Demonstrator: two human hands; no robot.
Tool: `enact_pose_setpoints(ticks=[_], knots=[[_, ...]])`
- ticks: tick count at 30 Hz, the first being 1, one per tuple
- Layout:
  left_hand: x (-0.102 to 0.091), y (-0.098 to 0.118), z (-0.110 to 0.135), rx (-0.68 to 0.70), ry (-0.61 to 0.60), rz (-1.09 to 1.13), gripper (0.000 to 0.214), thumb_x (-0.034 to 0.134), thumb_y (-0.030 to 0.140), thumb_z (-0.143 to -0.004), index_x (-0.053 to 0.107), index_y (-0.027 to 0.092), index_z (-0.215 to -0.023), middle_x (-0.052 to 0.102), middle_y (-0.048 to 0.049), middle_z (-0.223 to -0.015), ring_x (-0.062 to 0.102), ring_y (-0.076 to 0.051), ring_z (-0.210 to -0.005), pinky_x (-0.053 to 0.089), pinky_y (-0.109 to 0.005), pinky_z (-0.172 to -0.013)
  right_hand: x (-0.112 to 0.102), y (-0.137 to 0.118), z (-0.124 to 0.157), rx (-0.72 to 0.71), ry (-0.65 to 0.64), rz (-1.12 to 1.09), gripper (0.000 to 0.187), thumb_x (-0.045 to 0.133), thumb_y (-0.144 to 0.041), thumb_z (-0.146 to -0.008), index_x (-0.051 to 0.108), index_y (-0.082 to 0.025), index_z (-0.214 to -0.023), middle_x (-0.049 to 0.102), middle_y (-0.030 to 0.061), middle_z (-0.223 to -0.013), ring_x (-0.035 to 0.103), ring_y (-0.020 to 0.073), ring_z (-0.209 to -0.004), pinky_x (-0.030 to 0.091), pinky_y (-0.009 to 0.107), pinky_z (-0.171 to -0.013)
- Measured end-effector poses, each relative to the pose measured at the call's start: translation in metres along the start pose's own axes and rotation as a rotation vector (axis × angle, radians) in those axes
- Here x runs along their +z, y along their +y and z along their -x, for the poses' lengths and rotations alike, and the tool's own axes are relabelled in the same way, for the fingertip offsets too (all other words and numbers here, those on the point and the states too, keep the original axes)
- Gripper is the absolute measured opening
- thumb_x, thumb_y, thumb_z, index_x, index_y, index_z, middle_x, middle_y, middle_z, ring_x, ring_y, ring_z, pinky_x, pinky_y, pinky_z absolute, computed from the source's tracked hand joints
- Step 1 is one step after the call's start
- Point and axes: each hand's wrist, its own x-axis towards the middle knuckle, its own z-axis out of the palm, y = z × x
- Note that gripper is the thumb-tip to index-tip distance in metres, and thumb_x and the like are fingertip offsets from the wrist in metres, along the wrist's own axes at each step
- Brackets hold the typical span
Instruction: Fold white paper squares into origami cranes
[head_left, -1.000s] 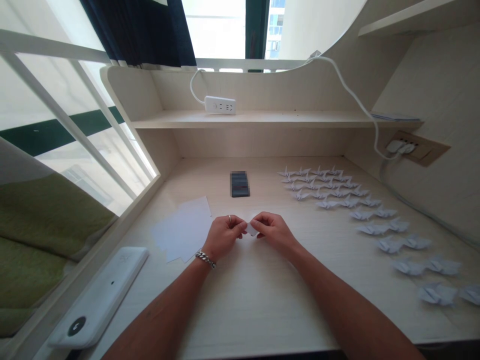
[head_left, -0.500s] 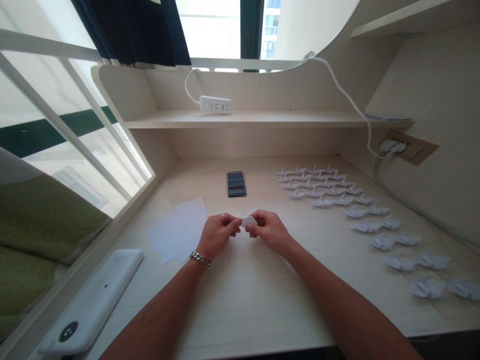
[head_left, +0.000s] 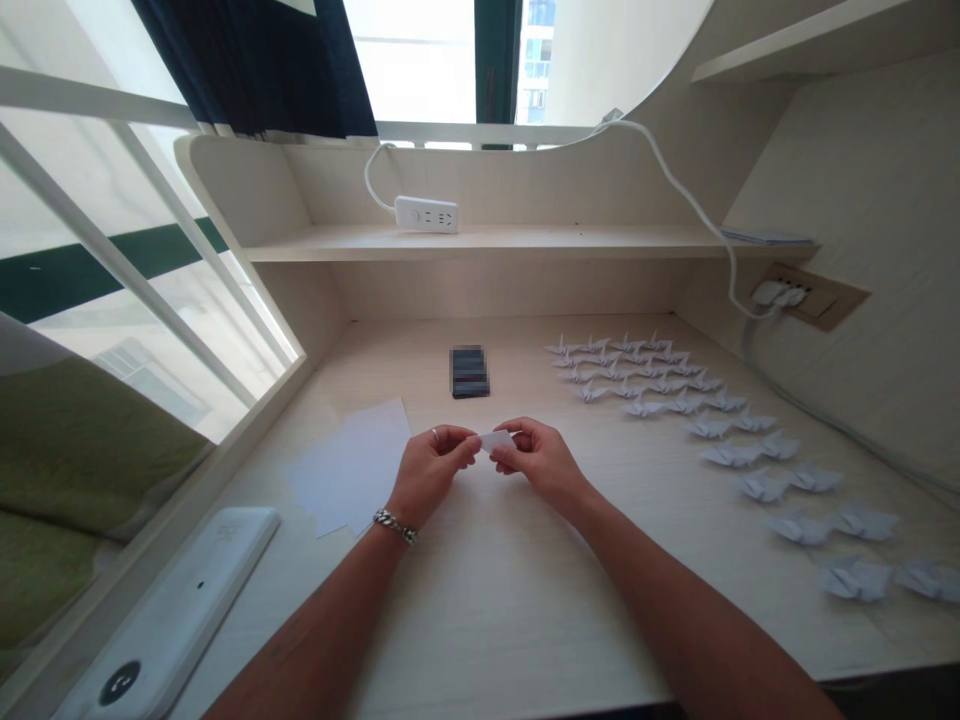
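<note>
A small folded piece of white paper is held up over the middle of the desk, pinched between both hands. My left hand, with a ring and a chain bracelet, grips its left end between thumb and fingers. On the opposite side my right hand pinches the right end, thumb in front. Fingers cover part of the paper, so its full shape is hidden. Several flat white paper sheets lie just left of my left hand. To the right, folded paper cranes stand in rows.
Beyond my hands lies a dark, pixelated rectangular object. A white elongated device rests at the desk's left edge. On the shelf sits a white power strip. A white cable runs down to the wall socket.
The view has shifted slightly. Both hands keep their pinch on the folded paper, and a little more of it shows between the fingers.
</note>
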Motion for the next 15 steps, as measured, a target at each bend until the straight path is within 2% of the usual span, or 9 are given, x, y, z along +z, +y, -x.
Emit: enact_pose_setpoints(ticks=[3, 9, 12, 15], knots=[[0.0019, 0.0002, 0.0014, -0.003, -0.024, 0.032, 0.03, 0.077, 0.035, -0.064, 0.066, 0.013, -0.081, 0.068, -0.0022, -0.065, 0.063, -0.014, -0.061, 0.05, -0.026, -0.062, 0.0008, 0.0002, 0.0009, -0.035, 0.035, 0.052, 0.036, 0.069, -0.042, -0.073, 0.063, -0.017, -0.098, 0.066, 0.0013, -0.065, 0.064, 0.0161, -0.06, 0.053, 0.03, -0.06], [0.0037, 0.0057, 0.0046, -0.015, 0.013, 0.058, 0.026, 0.077, 0.032, -0.066, 0.066, 0.012, -0.078, 0.068, -0.002, -0.063, 0.061, -0.013, -0.059, 0.05, -0.026, -0.061, 0.004, 0.0001, 0.0042, -0.312, 0.261, 0.375, 0.018, 0.067, -0.029, -0.078, 0.073, -0.022, -0.094, 0.072, 0.0065, -0.094, 0.066, 0.0203, -0.083, 0.053, 0.031, -0.07], [0.0042, 0.0075, 0.0054, -0.014, 0.009, 0.049, 0.025, 0.076, 0.032, -0.066, 0.066, 0.012, -0.075, 0.067, -0.0021, -0.061, 0.061, -0.013, -0.058, 0.05, -0.025, -0.06, 0.0051, 0.0002, 0.0055, -0.405, 0.304, 0.48, 0.016, 0.065, -0.026, -0.08, 0.074, -0.024, -0.094, 0.072, 0.0061, -0.096, 0.066, 0.0211, -0.087, 0.053, 0.031, -0.072], [0.005, 0.0078, 0.0057, -0.007, 0.02, 0.044, 0.024, 0.077, 0.033, -0.066, 0.066, 0.012, -0.072, 0.066, -0.0015, -0.059, 0.06, -0.012, -0.057, 0.049, -0.025, -0.059, 0.0057, 0.0007, 0.006, -0.459, 0.329, 0.562, 0.018, 0.064, -0.026, -0.082, 0.074, -0.027, -0.097, 0.071, 0.0049, -0.097, 0.065, 0.0207, -0.089, 0.051, 0.034, -0.081]])
